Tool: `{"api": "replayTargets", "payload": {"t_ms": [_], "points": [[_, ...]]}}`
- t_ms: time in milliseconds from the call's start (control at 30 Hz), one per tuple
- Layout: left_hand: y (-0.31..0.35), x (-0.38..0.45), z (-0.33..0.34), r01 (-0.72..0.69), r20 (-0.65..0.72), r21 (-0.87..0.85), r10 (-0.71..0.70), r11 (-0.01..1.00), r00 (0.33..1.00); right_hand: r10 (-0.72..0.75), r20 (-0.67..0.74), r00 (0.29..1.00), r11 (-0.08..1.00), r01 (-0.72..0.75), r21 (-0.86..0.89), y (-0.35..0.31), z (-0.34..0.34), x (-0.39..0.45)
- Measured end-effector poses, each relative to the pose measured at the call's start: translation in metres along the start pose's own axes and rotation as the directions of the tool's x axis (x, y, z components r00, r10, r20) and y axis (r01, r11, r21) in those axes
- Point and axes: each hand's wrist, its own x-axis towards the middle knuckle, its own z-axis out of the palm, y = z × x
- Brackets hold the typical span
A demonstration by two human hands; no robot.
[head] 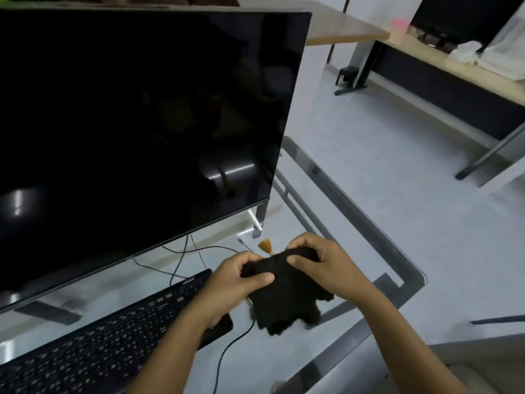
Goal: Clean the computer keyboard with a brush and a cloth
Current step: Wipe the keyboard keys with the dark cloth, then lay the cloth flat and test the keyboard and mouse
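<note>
A black keyboard lies slantwise on the glass desk at the lower left. Both hands hold a dark brown fuzzy cloth above the desk, just right of the keyboard's right end. My left hand pinches the cloth's upper left edge. Gripping the upper right edge is my right hand. The cloth hangs down from the fingers. A small tuft of orange-brown brush bristles shows just behind the hands; the rest of the brush is hidden.
A large dark monitor stands behind the keyboard on a stand. Black cables run across the glass. Other desks and a small black stool are across the pale floor.
</note>
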Motion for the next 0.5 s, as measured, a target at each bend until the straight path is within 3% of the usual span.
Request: {"api": "replayTargets", "payload": {"t_ms": [100,267,433,500], "points": [[-0.006,0.022,0.040,0.069,-0.040,0.029,-0.068,0.997,0.997,0.087,0.022,0.996,0.996,-0.086,-0.028,0.024,-0.028,0.001],[-0.004,0.086,0.101,0.129,-0.218,0.096,-0.106,0.987,0.970,0.182,0.025,0.983,0.979,-0.179,-0.099,0.092,-0.070,0.037],[-0.021,0.151,0.115,0.161,-0.365,0.319,-0.035,0.934,0.930,0.199,-0.009,0.980,0.963,-0.197,-0.184,0.148,-0.071,0.085],[-0.027,0.164,0.116,0.183,-0.417,0.468,0.033,0.865,0.909,0.195,-0.047,0.980,0.958,-0.200,-0.206,0.161,-0.063,0.100]]}}
